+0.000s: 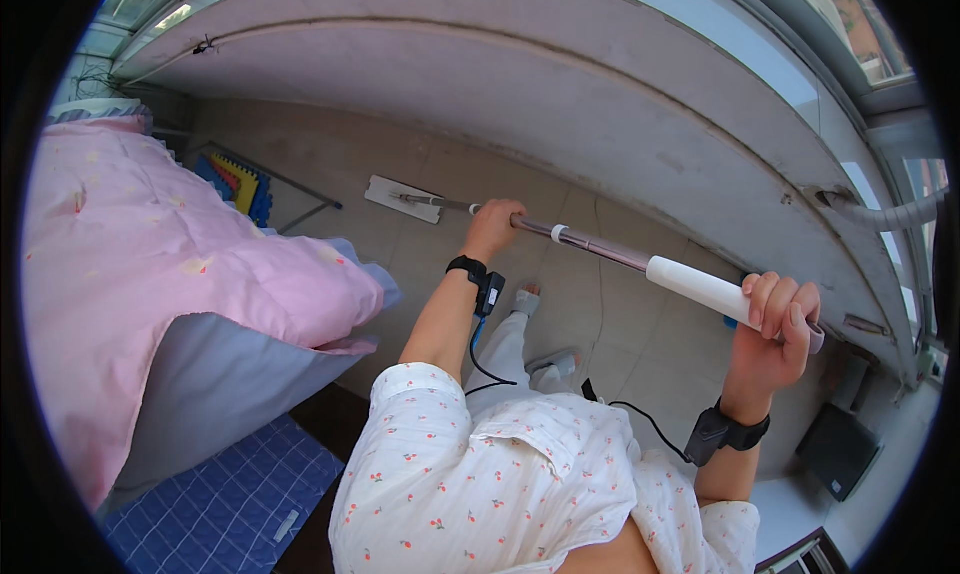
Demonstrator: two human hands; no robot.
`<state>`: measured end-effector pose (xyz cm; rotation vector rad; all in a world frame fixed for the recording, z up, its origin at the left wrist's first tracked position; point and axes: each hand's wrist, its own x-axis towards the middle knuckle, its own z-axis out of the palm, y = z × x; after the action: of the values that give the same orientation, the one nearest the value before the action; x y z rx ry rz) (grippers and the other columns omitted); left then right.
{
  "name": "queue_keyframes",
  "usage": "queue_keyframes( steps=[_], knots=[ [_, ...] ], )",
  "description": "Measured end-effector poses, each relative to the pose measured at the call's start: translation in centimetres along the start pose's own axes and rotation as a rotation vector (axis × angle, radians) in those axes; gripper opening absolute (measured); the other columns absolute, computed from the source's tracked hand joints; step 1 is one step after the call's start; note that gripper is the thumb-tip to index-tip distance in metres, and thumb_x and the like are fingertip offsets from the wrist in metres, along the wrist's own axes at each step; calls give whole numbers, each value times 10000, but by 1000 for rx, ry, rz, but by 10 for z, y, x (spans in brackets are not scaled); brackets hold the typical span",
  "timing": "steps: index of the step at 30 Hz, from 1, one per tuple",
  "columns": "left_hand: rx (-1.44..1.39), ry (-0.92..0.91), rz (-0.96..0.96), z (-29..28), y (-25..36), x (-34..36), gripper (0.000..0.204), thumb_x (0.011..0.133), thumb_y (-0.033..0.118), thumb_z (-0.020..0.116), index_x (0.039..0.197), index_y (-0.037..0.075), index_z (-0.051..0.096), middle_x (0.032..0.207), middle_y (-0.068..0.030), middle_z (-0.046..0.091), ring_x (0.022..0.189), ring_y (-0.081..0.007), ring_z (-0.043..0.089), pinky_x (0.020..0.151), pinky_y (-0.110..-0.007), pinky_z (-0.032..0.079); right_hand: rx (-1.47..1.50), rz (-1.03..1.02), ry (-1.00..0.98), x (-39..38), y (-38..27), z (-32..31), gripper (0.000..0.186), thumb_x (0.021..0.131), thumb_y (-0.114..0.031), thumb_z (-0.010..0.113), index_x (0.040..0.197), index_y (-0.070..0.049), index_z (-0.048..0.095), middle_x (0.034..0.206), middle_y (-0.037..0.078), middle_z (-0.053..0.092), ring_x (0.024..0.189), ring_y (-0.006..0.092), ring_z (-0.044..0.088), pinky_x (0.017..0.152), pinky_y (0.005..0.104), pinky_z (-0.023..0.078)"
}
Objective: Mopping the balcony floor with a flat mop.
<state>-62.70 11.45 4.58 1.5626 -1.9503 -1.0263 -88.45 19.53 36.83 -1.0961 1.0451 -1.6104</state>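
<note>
I hold a flat mop with both hands, its long handle [605, 246] slanting across in front of me. My left hand [492, 229] is closed round the thin metal pole, towards the mop head. My right hand [780, 316] grips the thick white sleeve [697, 286] near the handle's end. The flat white mop head [404, 198] lies on the tiled floor, beyond my left hand. Whether its underside carries a pad is hidden.
On the left, a pink quilt [230, 214] hangs over the folding frame's side, above a blue quilted mat [230, 494]. Coloured foam mats [240, 186] stand behind it by a metal leg [300, 191]. A pale wall [640, 124] curves along the far side. A black box [838, 451] sits at right.
</note>
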Motion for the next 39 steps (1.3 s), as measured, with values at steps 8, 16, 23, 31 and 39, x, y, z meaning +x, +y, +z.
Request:
queue_keyframes(
  steps=[8,16,23,31,39],
  knots=[
    [-37,-59,67,33,41,37,169,714,17,580,845,102,645,847,-101,626,882,-321,552,736,-406,451,-44,-50,180,-3,-28,-19,169,802,-114,434,680,-143,319,569,-8,359,602,107,369,724,308,324],
    [-105,222,38,25,72,-19,194,665,-22,583,821,88,619,792,-62,614,799,-290,548,683,-394,444,31,-72,-134,14,-65,-24,181,778,-148,509,691,-166,351,525,-47,405,505,72,389,677,280,328],
    [-180,362,52,26,53,-8,176,649,-26,584,783,85,604,741,-64,593,751,-293,534,664,-391,429,5,-145,-156,4,-58,16,269,739,-179,630,650,-175,377,497,-54,488,444,61,430,614,259,371],
    [-122,345,106,-9,41,8,136,681,-2,586,781,85,612,744,-79,590,766,-305,532,685,-408,432,3,-152,-195,7,-45,24,251,781,-186,586,667,-159,363,525,-45,453,486,74,422,660,269,345],
    [-156,227,39,25,62,-16,117,688,12,598,777,88,610,742,-84,588,778,-308,534,699,-411,436,-33,-102,-221,-25,-59,-8,232,801,-193,551,684,-164,353,523,-41,415,503,76,404,699,282,346]
  ],
)
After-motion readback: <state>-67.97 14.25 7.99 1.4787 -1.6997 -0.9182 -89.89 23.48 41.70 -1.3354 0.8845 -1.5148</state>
